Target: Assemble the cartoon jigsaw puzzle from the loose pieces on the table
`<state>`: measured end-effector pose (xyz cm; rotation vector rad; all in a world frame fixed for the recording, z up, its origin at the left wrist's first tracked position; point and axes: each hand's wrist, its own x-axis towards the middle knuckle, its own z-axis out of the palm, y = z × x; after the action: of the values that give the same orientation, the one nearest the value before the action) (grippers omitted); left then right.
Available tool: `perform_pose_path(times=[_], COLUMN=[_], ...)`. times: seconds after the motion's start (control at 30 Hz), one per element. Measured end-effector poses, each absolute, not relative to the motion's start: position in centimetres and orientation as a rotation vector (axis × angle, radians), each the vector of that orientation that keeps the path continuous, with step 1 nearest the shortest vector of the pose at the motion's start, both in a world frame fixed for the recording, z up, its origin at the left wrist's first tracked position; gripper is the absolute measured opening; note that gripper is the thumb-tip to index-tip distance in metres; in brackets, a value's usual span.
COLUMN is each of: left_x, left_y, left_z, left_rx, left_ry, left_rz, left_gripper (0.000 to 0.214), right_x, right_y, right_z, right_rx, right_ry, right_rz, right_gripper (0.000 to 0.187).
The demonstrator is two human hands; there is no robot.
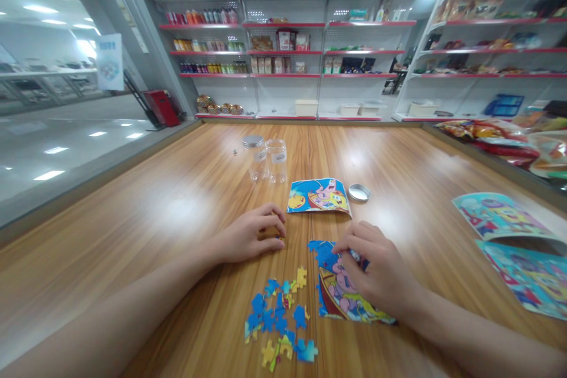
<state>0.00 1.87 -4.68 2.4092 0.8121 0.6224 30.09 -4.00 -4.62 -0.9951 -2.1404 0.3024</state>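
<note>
A partly joined jigsaw with a cartoon picture lies on the wooden table in front of me. My right hand rests on its upper part, fingers pinched on a small piece at the top edge. My left hand lies to the left, fingers curled over some yellow pieces. Several loose blue and yellow pieces are scattered below it. A printed picture sheet of the same cartoon lies beyond the hands.
Two clear jars stand further back, one capped; a loose metal lid lies by the sheet. Other picture sheets lie at the right edge. Snack bags and store shelves are behind.
</note>
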Motion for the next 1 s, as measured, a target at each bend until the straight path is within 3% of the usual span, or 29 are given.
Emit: perform_pose_path(times=[0.7, 1.0], left_x=[0.8, 4.6], left_y=[1.3, -0.8], left_z=[-4.6, -3.8], left_rx=[2.463, 2.513], left_ry=[0.910, 1.019], left_rz=[0.672, 0.614], left_gripper=[0.012, 0.031], right_x=[29.9, 29.3], right_y=[-4.0, -4.7], right_z=[-4.6, -4.0], right_rx=[-1.038, -0.989], right_ry=[-2.194, -2.364], right_rz=[0.243, 0.137], right_gripper=[0.020, 0.018])
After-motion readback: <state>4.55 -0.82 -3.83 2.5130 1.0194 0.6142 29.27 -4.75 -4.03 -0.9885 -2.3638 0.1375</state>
